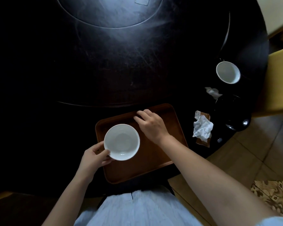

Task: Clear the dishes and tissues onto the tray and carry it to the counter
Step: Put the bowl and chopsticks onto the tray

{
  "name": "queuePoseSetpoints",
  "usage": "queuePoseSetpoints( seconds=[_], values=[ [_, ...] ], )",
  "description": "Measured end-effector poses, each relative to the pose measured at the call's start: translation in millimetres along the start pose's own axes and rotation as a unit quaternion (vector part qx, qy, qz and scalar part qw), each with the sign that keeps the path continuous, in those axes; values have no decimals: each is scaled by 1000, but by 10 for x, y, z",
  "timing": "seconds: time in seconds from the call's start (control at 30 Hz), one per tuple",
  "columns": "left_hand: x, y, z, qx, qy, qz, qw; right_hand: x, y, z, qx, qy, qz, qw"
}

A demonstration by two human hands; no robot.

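A brown wooden tray (155, 160) lies on the dark round table, close to my body. My left hand (95, 156) grips the near-left rim of a white bowl (122, 141), which sits over the tray's left part. My right hand (151, 123) rests palm down on the tray's far part, fingers spread, holding nothing. To the right of the tray a crumpled white tissue (202, 127) lies on a brown wrapper. A smaller tissue (213, 92) lies farther back. A white cup (228, 72) stands at the table's right edge.
A black dish (232, 111) with a glossy rim sits right of the tissues. The table (72, 70) carries a large raised turntable in its middle. A yellow chair (278, 79) stands at the right; tiled floor and a patterned mat lie below it.
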State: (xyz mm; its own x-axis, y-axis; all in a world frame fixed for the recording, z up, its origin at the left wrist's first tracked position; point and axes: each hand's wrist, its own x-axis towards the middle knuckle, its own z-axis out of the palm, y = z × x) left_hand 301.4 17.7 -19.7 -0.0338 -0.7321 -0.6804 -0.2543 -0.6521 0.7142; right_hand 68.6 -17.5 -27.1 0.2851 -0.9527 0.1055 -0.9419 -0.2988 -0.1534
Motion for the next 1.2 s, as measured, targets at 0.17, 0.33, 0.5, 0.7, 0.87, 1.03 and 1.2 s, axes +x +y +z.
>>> queuePoseSetpoints(
  seconds=[0.17,0.33,0.5,0.7,0.87,1.03,1.2],
  values=[
    [-1,24,28,-28,7,11,1000,-441,39,117,5,-77,32,996],
    [8,46,33,-43,0,19,999,-475,102,200,11,-185,73,980],
    [36,80,26,-55,2,20,998,-339,207,203,24,-208,55,976],
    [101,127,-11,-65,-1,9,998,-321,251,177,18,-221,37,974],
    [116,141,-34,-67,-12,5,998,-310,218,130,11,-216,32,976],
    [41,134,-6,-42,5,16,999,-322,176,17,14,-203,53,978],
    [-148,87,33,11,49,18,999,-542,172,-206,42,-141,92,985]
  ],
)
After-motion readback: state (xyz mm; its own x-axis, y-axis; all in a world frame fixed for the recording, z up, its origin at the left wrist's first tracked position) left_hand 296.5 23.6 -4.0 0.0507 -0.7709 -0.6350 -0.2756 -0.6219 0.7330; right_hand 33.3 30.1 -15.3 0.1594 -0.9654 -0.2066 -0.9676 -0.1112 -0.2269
